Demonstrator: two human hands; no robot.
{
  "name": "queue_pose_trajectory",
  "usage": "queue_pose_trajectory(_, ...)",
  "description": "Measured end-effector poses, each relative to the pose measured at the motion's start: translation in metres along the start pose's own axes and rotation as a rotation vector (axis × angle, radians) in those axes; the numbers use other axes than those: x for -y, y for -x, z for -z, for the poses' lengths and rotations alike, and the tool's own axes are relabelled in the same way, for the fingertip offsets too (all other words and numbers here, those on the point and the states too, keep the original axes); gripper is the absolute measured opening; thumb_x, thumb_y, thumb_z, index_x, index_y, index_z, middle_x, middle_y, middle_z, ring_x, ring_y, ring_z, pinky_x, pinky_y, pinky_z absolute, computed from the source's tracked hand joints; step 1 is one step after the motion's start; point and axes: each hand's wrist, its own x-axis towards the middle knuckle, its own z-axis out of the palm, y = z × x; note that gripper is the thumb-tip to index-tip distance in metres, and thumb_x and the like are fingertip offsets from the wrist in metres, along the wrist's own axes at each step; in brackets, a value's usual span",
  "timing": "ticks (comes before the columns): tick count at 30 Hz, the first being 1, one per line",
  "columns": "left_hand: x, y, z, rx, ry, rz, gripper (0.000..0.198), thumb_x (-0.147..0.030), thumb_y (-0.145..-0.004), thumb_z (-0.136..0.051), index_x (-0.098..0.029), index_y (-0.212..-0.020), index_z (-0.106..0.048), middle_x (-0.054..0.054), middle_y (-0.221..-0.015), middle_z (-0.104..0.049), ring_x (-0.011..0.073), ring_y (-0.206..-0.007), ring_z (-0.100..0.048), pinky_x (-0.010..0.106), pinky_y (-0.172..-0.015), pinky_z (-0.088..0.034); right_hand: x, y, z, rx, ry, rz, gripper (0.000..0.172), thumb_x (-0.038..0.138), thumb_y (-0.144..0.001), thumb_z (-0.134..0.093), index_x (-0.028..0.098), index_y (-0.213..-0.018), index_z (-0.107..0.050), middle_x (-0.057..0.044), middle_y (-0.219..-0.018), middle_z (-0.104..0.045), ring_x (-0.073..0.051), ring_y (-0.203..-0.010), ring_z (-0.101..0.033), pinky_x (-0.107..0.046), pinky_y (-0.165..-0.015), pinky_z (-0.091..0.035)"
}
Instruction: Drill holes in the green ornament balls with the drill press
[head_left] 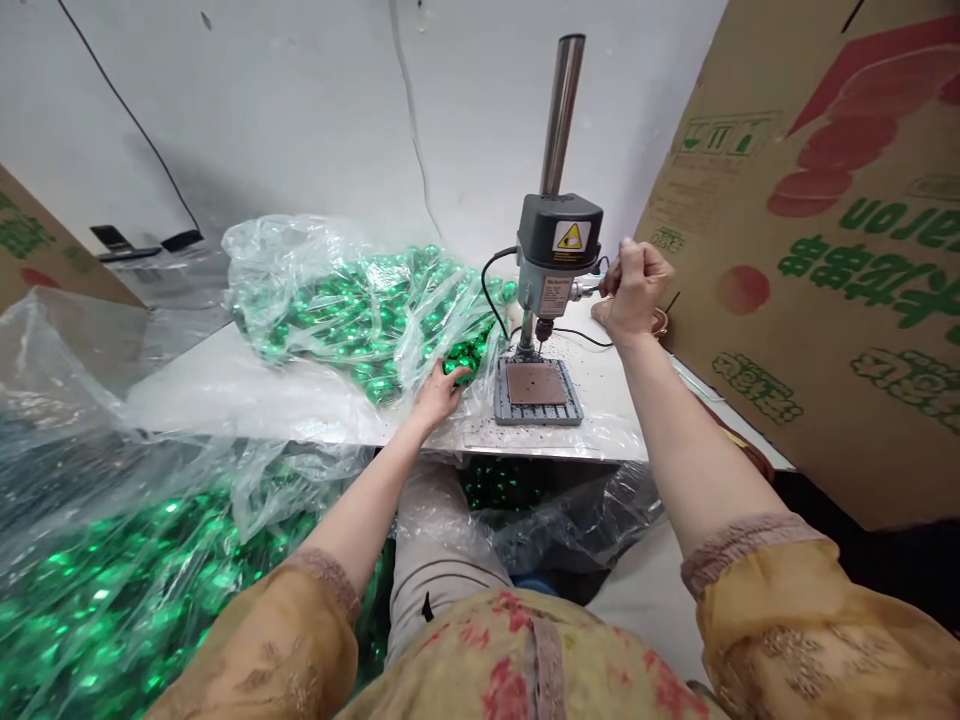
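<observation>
The near edge of the bench [187, 390] is running close to the base [574, 408] of the drill press [559, 240], leaving a narrow strip between. A large carton [832, 290] is bounding the right side; green balls [459, 366] at the bag's side are crowding the left. The left hand [439, 395] is partly closing its fingers and thumb about these balls, beside the base. The right hand [636, 285] is gripping the press lever [583, 289] in a closed fist. A brown board [534, 386] is lying on the base. A clear bag [277, 245] is holding many shiny green balls on the bench; a second bag [259, 490], near left and lower, is containing similar green pieces.
</observation>
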Motion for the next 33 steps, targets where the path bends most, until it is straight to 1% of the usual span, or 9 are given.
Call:
queue_pose_trajectory(3,-0.005,0.004,0.000,0.016,-0.050,-0.014,0.052,-0.026,-0.095,-0.054,-0.036,-0.146,-0.052,0.014,-0.134,-0.048,0.0309,-0.101,-0.066,0.040,-0.088,-0.051,0.003,0.001,0.001,0.012,0.002,-0.006,0.061,0.066,-0.084,-0.060,0.024,-0.054,-0.029,0.010,-0.042,-0.028,-0.004,-0.034,-0.026,-0.023,-0.035,-0.023)
queue_pose_trajectory(5,-0.007,0.006,0.001,0.025,-0.071,-0.024,0.053,-0.033,-0.097,-0.053,-0.034,-0.150,-0.046,0.015,-0.127,-0.053,0.0317,-0.100,-0.066,0.040,-0.087,-0.050,0.005,0.001,0.001,0.020,0.010,-0.007,0.059,0.065,-0.085,-0.061,0.024,-0.054,-0.032,0.010,-0.042,-0.029,-0.005,-0.035,-0.027,-0.023,-0.036,-0.024)
queue_pose_trajectory(7,-0.008,0.008,0.001,0.030,-0.086,-0.029,0.055,-0.038,-0.099,-0.052,-0.032,-0.152,-0.043,0.015,-0.121,-0.057,0.0333,-0.102,-0.065,0.040,-0.087,-0.049,0.004,0.000,0.002,0.030,0.022,-0.010,0.057,0.064,-0.086,-0.060,0.023,-0.055,-0.035,0.010,-0.044,-0.030,-0.005,-0.036,-0.029,-0.023,-0.037,-0.025)
queue_pose_trajectory(11,-0.010,0.009,0.002,0.036,-0.098,-0.027,0.054,-0.041,-0.099,-0.051,-0.031,-0.151,-0.043,0.015,-0.121,-0.058,0.0332,-0.102,-0.065,0.039,-0.087,-0.048,0.003,0.000,0.002,0.037,0.035,-0.005,0.056,0.063,-0.087,-0.060,0.023,-0.055,-0.037,0.009,-0.045,-0.032,-0.005,-0.038,-0.032,-0.023,-0.040,-0.028)
queue_pose_trajectory(16,-0.011,0.010,-0.001,0.034,-0.108,-0.015,0.054,-0.041,-0.099,-0.051,-0.030,-0.151,-0.043,0.015,-0.123,-0.058,0.0322,-0.101,-0.065,0.039,-0.087,-0.048,0.004,0.000,0.001,0.024,0.019,0.003,0.059,0.067,-0.085,-0.059,0.024,-0.054,-0.034,0.009,-0.043,-0.029,-0.005,-0.035,-0.028,-0.024,-0.037,-0.024)
queue_pose_trajectory(22,-0.012,0.010,-0.001,0.043,-0.122,-0.007,0.055,-0.043,-0.100,-0.050,-0.031,-0.152,-0.041,0.015,-0.123,-0.058,0.0319,-0.103,-0.065,0.039,-0.088,-0.048,0.001,-0.001,0.002,0.012,0.039,0.001,0.059,0.068,-0.082,-0.061,0.024,-0.054,-0.034,0.009,-0.044,-0.029,-0.006,-0.036,-0.028,-0.025,-0.037,-0.025)
queue_pose_trajectory(26,-0.012,0.011,0.000,0.053,-0.145,-0.005,0.055,-0.043,-0.100,-0.049,-0.031,-0.153,-0.040,0.014,-0.122,-0.058,0.0325,-0.102,-0.065,0.039,-0.088,-0.048,-0.001,-0.001,0.002,0.012,0.054,0.000,0.056,0.067,-0.085,-0.058,0.024,-0.057,-0.036,0.008,-0.046,-0.030,-0.007,-0.039,-0.031,-0.026,-0.040,-0.028)
queue_pose_trajectory(30,-0.013,0.012,0.000,0.056,-0.160,-0.010,0.055,-0.043,-0.100,-0.048,-0.032,-0.153,-0.040,0.014,-0.122,-0.058,0.0320,-0.102,-0.065,0.038,-0.088,-0.048,0.001,-0.001,0.000,-0.002,0.056,-0.004,0.058,0.070,-0.086,-0.055,0.025,-0.056,-0.033,0.008,-0.046,-0.030,-0.007,-0.039,-0.030,-0.026,-0.040,-0.027)
queue_pose_trajectory(33,-0.013,0.012,0.000,0.053,-0.168,-0.017,0.054,-0.042,-0.100,-0.048,-0.032,-0.153,-0.040,0.014,-0.124,-0.056,0.0316,-0.102,-0.065,0.038,-0.088,-0.048,0.003,0.000,-0.001,0.001,0.057,-0.007,0.058,0.069,-0.085,-0.056,0.025,-0.056,-0.032,0.009,-0.045,-0.029,-0.007,-0.038,-0.030,-0.025,-0.039,-0.026)
